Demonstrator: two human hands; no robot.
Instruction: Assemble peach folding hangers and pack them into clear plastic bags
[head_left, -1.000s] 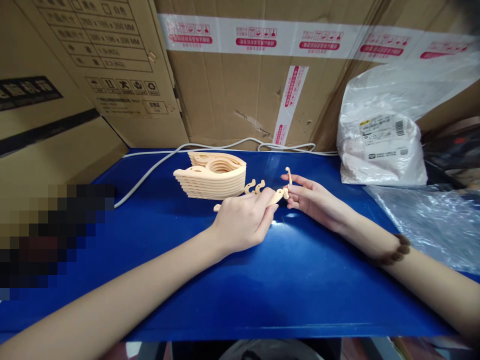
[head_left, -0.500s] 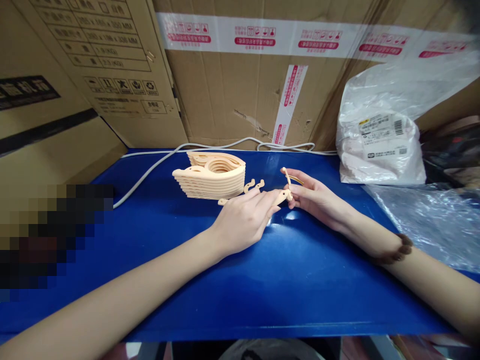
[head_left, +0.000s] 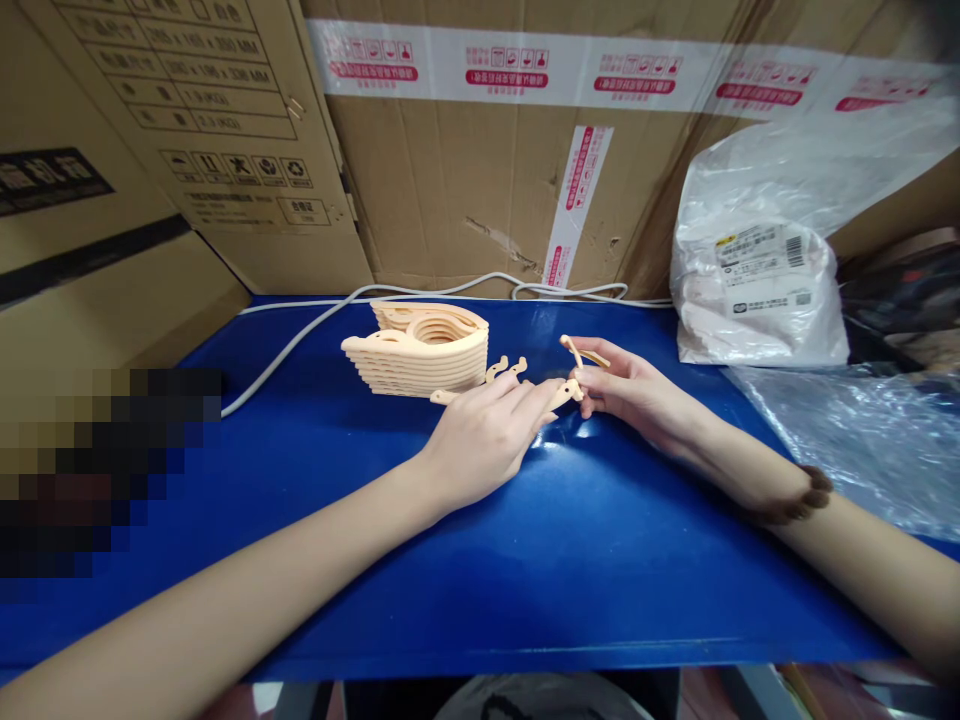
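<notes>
The left hand has its grip closed around a long beige piece, while the right hand, thumb and fingers pinched together, holds a slender curved piece against its tip; whether the two interlock cannot be told. Two small hooked pieces lie just beyond the left hand, near a stack of beige frames on the blue counter. Behind, a printed carton reads "1.9 (KG)", "2.3 (KG)" and "合格证"; white tape carries red Chinese notices. At right, a plastic bag bears a barcoded label, its text too small to read.
</notes>
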